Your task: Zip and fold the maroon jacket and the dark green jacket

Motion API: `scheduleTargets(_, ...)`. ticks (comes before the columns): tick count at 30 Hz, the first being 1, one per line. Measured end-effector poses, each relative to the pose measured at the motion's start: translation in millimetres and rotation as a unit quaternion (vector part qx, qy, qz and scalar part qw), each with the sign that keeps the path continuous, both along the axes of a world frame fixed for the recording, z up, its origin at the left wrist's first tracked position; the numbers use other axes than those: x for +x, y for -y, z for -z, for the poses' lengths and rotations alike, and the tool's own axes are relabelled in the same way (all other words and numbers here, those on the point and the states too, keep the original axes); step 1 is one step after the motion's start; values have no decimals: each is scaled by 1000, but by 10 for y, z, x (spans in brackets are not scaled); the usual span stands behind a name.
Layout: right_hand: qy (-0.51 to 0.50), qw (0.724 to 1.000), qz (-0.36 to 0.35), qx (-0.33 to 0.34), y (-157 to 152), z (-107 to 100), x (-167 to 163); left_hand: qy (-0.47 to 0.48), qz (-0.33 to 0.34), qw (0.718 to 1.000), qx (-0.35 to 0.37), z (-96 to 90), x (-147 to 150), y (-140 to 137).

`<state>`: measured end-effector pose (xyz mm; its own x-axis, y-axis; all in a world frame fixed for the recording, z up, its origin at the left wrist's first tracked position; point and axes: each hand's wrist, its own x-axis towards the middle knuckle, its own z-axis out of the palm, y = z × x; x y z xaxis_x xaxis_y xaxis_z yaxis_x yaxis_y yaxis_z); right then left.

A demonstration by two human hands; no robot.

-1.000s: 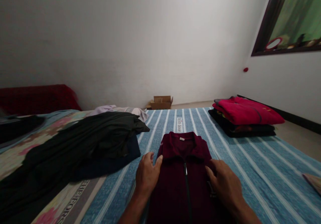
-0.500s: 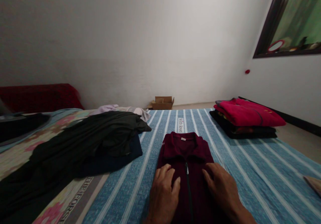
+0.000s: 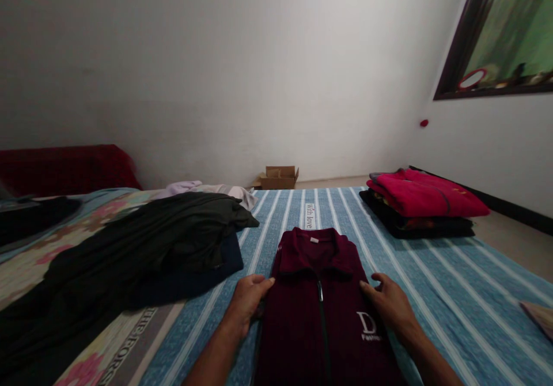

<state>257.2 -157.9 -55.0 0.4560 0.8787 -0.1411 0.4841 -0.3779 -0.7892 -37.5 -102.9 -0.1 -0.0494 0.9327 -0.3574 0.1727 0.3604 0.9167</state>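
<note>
A maroon zip-up jacket [image 3: 294, 328] lies folded face up on the bed, its collar pointing away from me. A white "D Fashion" print shows on its chest. At its left edge is my left hand [image 3: 248, 299], closed with the thumb on the fabric and the other fingers tucked low and partly hidden. My right hand [image 3: 391, 302] takes the opposite edge, thumb on the cloth and index finger a little raised. The lower end of the jacket runs out of view.
Blue striped bedding [image 3: 207, 328] lies underneath. Dark rumpled clothes [image 3: 164, 242] spread to the left over a floral cover [image 3: 86, 369]. A folded stack with a pink-red garment [image 3: 427, 193] sits far right. A cardboard box [image 3: 280, 178] stands beyond the bed by the wall.
Both hands have moved outward from the jacket's front to its left and right edges. The chest print, covered before, now shows. The jacket stays in place.
</note>
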Motion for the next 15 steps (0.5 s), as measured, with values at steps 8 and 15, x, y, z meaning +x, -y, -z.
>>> scheduleTargets(8,-193,981,-17,-27,-114,-57,-28,83,90,989,-87,50,-25,-263)
scheduleTargets(15,-379,924,-42,-30,-158,-50,-84,169,163,966,-110,70,25,-329)
